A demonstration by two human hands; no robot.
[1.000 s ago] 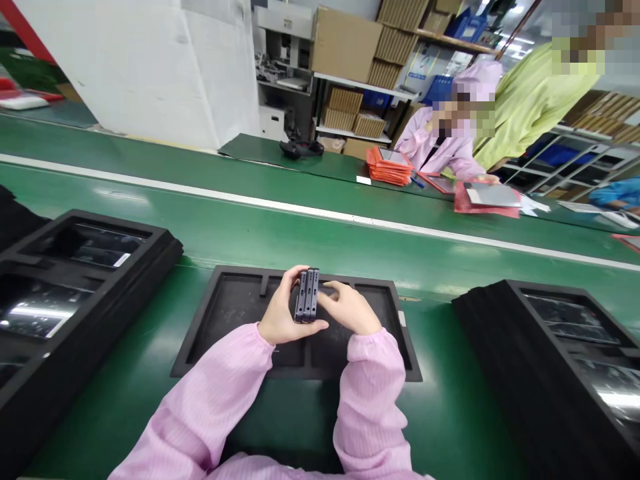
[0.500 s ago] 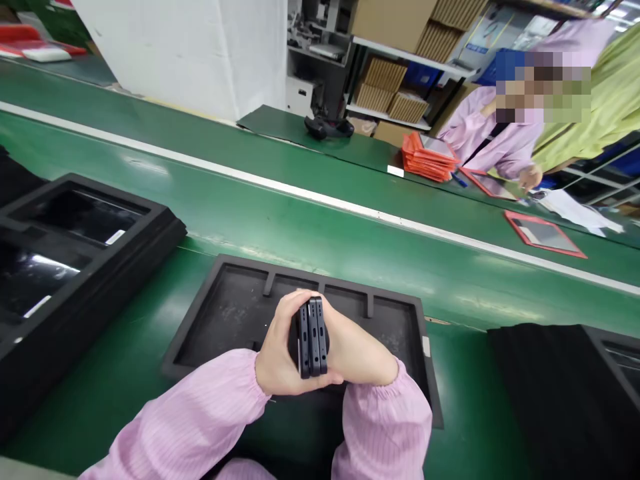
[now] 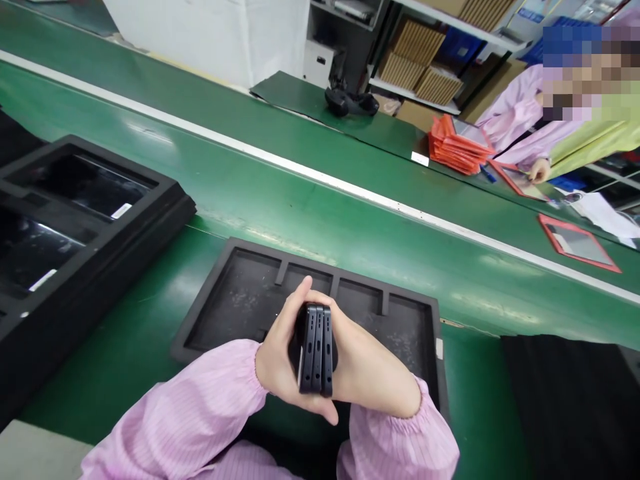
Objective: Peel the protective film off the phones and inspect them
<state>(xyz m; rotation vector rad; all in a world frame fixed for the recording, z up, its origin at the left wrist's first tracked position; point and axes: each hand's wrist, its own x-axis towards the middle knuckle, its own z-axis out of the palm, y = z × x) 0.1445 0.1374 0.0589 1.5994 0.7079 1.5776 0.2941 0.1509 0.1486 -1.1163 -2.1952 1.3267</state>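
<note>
Three dark smartphones point(image 3: 318, 350) are pressed together side by side, their port ends facing me. My left hand point(image 3: 279, 363) is wrapped round them from the left, with its thumb below the lower edges. From the right, my right hand point(image 3: 363, 360) closes against the same phones, though most of its fingers are hidden behind them. Both hands hover over a black foam tray point(image 3: 200, 300) with a recessed, compartmented inside. A pale speckled residue shows on its floor.
Left of me stands a stack of black foam trays point(image 3: 165, 207) holding dark screened devices point(image 3: 85, 183). More black foam point(image 3: 560, 400) lies at right. Across the green bench point(image 3: 320, 207) are orange sleeves point(image 3: 457, 147), a red-framed tablet-like piece point(image 3: 580, 241) and a co-worker's hand point(image 3: 540, 170).
The camera view has tilted down and shifted left, so the bench appears higher and further right. Both hands still hold the three phones, and my left thumb sticks out more below them.
</note>
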